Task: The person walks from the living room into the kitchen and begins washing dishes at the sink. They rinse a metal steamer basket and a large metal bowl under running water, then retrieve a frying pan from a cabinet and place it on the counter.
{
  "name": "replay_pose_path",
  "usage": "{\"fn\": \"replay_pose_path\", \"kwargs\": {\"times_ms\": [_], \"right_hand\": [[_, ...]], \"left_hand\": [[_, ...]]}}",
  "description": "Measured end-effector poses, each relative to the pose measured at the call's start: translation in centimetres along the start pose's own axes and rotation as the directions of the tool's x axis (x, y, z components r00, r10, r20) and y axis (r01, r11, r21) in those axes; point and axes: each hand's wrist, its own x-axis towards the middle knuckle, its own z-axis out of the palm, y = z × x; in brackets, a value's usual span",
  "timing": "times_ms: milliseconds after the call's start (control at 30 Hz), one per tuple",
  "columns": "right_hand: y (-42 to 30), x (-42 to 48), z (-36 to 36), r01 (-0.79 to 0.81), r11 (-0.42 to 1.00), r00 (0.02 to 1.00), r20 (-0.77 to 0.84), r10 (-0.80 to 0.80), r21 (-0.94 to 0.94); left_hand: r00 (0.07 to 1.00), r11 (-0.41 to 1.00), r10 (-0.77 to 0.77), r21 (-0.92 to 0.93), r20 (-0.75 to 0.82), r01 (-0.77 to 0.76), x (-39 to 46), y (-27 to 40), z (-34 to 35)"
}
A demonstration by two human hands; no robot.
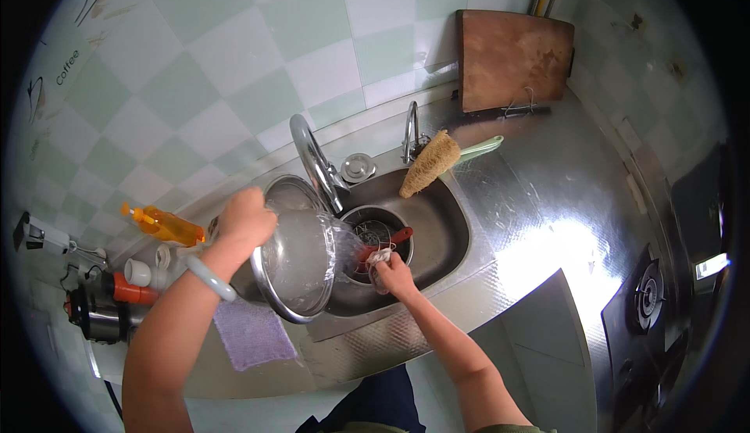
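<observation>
My left hand (249,217), a pale bangle (212,279) on its wrist, grips the rim of a large stainless steel basin (296,316). The basin is tilted to the right over the sink (436,251). Cloudy water (347,245) spills across its lip in a clear sheet. In my right hand (395,275) is a small crumpled whitish thing (381,256), perhaps a cloth; my fingers partly hide it. That hand is over a round metal pot (351,213) standing in the sink. A red-handled utensil (403,234) lies in the pot.
Behind the basin rises a chrome faucet (316,166), with a smaller tap (412,131) to its right. A loofah (432,163) and a green handle (481,147) rest at the sink's corner. Left are a purple cloth (255,334) and an orange pump bottle (167,226). A gas burner (647,295) is far right.
</observation>
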Motion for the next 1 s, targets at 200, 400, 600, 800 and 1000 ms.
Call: {"fn": "replay_pose_path", "kwargs": {"times_ms": [200,400,600,800,1000], "right_hand": [[1.2,-0.8,0.6,0.122,0.986,0.986,-0.098,-0.133,-0.11],[1.2,-0.4,0.6,0.14,0.951,0.965,-0.179,-0.194,-0.277],[0.5,-1.5,1.3,0.145,0.939,0.963,-0.171,-0.206,-0.311],[0.8,-1.9,2.0,0.119,0.928,0.968,-0.165,-0.187,-0.352],[0.0,-1.9,1.9,0.069,0.92,0.961,-0.221,-0.165,-0.385]], "left_hand": [[0.991,0.985,0.066,0.152,0.118,-0.084,0.6,5.3,1.8],[0.992,0.931,0.125,0.344,0.0,-0.118,2.3,8.5,3.9],[0.996,0.867,-0.001,0.497,0.09,-0.044,2.7,9.6,4.4],[0.987,0.879,0.027,0.466,0.161,-0.1,2.3,9.2,3.4],[0.967,0.913,-0.017,0.399,0.255,-0.089,2.1,9.5,3.3]]}}
